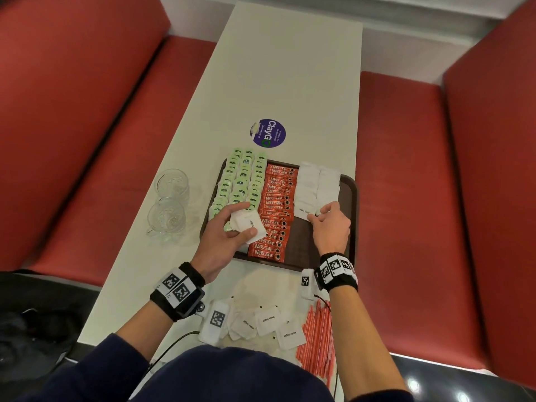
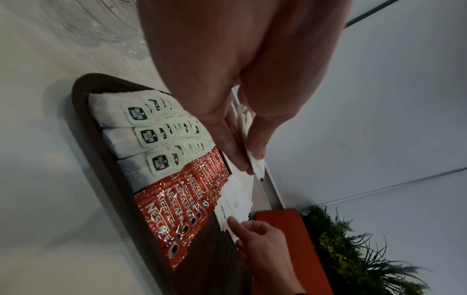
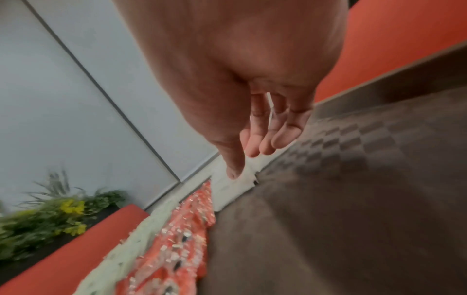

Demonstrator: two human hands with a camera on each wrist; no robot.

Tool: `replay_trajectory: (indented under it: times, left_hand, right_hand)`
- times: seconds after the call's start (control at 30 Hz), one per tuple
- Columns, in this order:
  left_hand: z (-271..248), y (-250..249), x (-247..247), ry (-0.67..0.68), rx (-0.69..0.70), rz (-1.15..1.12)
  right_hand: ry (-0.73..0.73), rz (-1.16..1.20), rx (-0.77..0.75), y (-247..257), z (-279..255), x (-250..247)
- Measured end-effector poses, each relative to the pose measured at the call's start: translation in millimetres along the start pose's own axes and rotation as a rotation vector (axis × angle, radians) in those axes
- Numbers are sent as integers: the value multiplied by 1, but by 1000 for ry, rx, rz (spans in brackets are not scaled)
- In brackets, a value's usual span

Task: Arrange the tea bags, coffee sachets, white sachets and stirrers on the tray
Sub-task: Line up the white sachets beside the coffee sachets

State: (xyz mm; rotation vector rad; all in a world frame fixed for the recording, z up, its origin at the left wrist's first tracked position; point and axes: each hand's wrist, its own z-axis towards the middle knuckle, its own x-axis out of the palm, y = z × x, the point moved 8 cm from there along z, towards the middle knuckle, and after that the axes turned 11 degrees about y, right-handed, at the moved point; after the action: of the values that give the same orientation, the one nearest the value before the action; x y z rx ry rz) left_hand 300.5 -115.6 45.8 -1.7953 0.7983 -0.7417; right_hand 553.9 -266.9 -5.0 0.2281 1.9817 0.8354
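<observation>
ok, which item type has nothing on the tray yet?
The stirrers: the red bundle lies on the table, nearer the person than the tray. Tea bags, coffee sachets and white sachets all have rows on it.

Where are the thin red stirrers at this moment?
In the head view, the thin red stirrers lie on the white table, not on the brown tray, near the person, just right of the loose white sugar sachets.

tray (image 1: 301, 239) bare at near-right corner, 2 glasses (image 1: 166, 217) off its left edge
</observation>
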Motion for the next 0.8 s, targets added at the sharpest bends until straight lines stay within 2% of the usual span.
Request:
replay_trajectory:
  times: [0.1,0.2,0.27,0.37,0.47,0.67,0.73,0.8]
  left_hand:
    - [1,-4,1,4,14,63]
    - [3,-10,2,-7,40,140]
    - [4,-15,6,13,64,211]
    - [5,-22,13,73,78,303]
    - [6,-29,13,69,87,361]
    - [6,-33,16,72,121,344]
    - [7,-30,16,68,124,370]
    - [6,-28,13,60,130,411]
  right_hand:
    - [31,43,-138,31,-17,-6]
    - [322,175,-275,71,-54,4]
    - [452,217,-362,87,-74,10]
    - [473,184,-437,94,-84,6]
    - [466,170,-392,85,-85,-3]
    - [589,161,-213,51,-90,0]
    - [520,174,-161,36,-80,-10]
    - [333,190,-81,8,-58,-27]
